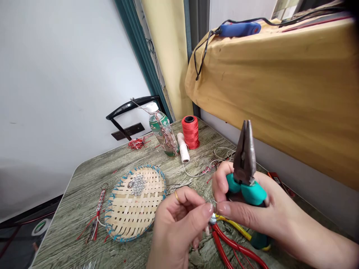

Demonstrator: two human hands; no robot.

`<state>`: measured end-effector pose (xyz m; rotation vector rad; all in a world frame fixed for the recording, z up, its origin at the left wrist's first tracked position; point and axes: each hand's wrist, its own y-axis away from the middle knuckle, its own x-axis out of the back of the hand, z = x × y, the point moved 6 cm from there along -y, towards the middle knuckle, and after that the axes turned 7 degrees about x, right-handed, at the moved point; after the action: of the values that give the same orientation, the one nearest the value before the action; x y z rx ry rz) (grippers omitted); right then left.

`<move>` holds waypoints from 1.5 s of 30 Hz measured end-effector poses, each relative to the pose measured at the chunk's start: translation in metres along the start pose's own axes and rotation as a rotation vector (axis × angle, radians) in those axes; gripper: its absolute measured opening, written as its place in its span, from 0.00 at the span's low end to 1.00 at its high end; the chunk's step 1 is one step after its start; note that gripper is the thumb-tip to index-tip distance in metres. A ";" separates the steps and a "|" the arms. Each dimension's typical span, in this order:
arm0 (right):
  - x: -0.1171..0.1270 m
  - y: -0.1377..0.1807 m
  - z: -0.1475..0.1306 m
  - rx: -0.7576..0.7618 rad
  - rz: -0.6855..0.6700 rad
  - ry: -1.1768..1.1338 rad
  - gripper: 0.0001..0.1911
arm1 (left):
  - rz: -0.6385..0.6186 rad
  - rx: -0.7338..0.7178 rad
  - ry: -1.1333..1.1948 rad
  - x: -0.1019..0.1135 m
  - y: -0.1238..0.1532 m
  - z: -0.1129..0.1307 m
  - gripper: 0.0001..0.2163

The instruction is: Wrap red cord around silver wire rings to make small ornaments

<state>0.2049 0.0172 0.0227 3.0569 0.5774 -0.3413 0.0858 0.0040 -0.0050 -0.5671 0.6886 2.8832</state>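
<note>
My right hand (252, 209) grips green-handled pliers (245, 164), jaws closed and pointing up, while its thumb and forefinger pinch a small metal ring (213, 216). Facing it, my left hand (179, 224), a ring on one finger, pinches the same small piece between thumb and forefinger. Both hands hover just above the wooden table (81, 198), near its front edge. Red-handled pliers (232, 246) and a yellow-handled tool (235, 225) lie under my hands.
A woven bamboo tray (131, 213) holds several small metal rings (137, 184). Behind it stand a plastic bottle (162, 132) wrapped in cord, a red thread spool (190, 132) and a white spool (183, 148). A red braided cord (98, 213) lies at left. A cloth-covered ledge (280, 82) overhangs at right.
</note>
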 end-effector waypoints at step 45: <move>0.009 -0.004 -0.024 0.887 -0.010 1.766 0.03 | 0.130 -0.287 -0.202 0.016 0.020 0.034 0.10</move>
<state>0.2166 0.0249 0.0441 3.0029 0.3360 2.9034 0.0559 0.0024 0.0254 -0.2599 0.2947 3.1263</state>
